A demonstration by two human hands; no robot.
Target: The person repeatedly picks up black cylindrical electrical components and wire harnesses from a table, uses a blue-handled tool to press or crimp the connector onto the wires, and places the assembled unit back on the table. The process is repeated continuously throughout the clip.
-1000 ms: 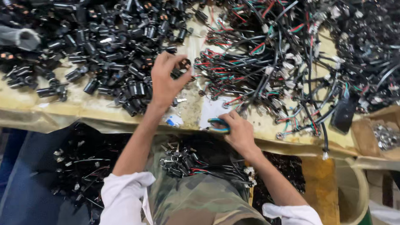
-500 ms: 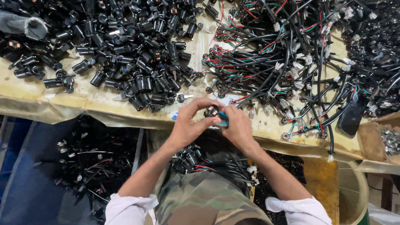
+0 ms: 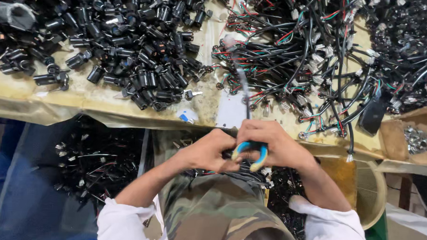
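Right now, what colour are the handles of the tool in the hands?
The tool handles are blue with yellow, seen best in the head view.

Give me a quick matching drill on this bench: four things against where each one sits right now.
1. black cylinder parts
2. wire harnesses
3. blue-handled pliers
4. small metal pieces

a. cardboard box at far right
b. in the right hand, left hand alongside
c. heaped at the table's upper left
d. tangled at the table's upper right

Pairs: 1-c, 2-d, 3-b, 4-a
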